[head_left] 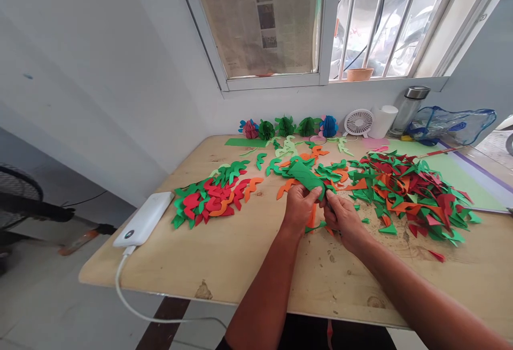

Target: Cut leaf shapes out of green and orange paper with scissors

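Note:
Over the middle of the table, my left hand (300, 205) is closed on a folded green paper strip (306, 175), thumb on top near its lower end. Faint drawn lines show on the strip. My right hand (345, 219) is closed at the strip's lower right end, almost touching the left. Something dark shows between the hands, but what the right fingers hold is hidden. Green and orange cut paper shapes (288, 187) lie around and under the hands. To the left is a pile of green, red and orange cut shapes (212, 197).
A big heap of paper scraps (409, 195) covers the right side. Honeycomb paper figures (286, 126) line the wall, near a small white fan (358, 123), a glass bottle (409, 109) and a clear pouch (452, 125). A white power bank (144, 219) with a cable sits at the left edge.

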### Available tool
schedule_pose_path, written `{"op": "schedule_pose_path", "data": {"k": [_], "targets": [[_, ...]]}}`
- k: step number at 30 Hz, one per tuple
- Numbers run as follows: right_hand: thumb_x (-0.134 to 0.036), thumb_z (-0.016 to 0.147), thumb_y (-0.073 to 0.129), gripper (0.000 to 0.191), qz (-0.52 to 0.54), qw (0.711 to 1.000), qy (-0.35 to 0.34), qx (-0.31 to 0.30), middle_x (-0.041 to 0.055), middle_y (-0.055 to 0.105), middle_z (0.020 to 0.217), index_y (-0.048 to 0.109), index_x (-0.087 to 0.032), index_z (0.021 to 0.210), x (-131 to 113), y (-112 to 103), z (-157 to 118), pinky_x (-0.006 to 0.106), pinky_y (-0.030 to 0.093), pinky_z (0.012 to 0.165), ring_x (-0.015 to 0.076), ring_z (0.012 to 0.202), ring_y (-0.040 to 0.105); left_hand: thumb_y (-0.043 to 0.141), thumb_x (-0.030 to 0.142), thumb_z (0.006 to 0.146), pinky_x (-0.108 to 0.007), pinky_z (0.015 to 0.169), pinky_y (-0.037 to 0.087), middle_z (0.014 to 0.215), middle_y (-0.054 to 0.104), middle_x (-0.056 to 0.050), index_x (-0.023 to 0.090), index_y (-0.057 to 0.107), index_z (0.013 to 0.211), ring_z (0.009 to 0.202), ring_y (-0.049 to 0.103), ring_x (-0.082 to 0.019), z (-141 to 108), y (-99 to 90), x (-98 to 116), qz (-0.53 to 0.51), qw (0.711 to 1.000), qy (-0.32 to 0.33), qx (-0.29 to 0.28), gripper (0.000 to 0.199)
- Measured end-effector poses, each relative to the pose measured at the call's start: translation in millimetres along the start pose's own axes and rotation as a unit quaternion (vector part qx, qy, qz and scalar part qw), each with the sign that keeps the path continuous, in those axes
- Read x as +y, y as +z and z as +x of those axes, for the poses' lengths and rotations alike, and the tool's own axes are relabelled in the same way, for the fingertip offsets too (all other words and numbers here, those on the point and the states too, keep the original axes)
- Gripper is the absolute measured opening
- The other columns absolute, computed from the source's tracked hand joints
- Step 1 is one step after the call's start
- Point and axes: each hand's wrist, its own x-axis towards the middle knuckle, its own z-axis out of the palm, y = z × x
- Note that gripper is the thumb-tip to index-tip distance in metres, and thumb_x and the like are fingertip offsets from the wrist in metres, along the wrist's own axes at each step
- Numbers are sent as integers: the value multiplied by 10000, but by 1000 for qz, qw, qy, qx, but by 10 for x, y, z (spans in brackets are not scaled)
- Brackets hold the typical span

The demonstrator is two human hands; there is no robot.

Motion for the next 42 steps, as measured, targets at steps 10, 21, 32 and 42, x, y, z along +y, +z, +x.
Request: {"op": "schedule_pose_path", "data": {"k": [10,21,32,42], "targets": [[-625,755,613,446,7,1000,11,-11,-111,266,416,534,-193,679,-12,1,-13,206,121,334,57,357,144,737,400,630,-268,632,448,576,562,4,142,621,636,572,476,-108,19,-24,-47,-12,999,5,34,282],[-616,786,600,438,10,1000,11,-3,-105,284,436,542,-193,688,3,-12,-24,198,137,314,56,354,150,731,393,659,-262,590,385,531,529,12,148,602,633,530,446,-103,23,-46,-67,16,1000,15,-23,279],[-623,760,606,446,13,1000,6,1,-111,276,404,535,-191,674,6,-2,-9,202,120,324,52,345,150,730,377,659,-261,594,391,537,533,13,146,597,632,537,447,-101,15,-33,-49,9,1000,19,-23,268],[-622,743,623,457,14,1000,11,-3,-115,271,402,530,-183,656,6,9,-8,203,93,340,39,343,136,734,359,629,-270,650,414,601,561,7,144,607,647,594,463,-109,17,-33,-52,3,1000,9,24,250]]}}
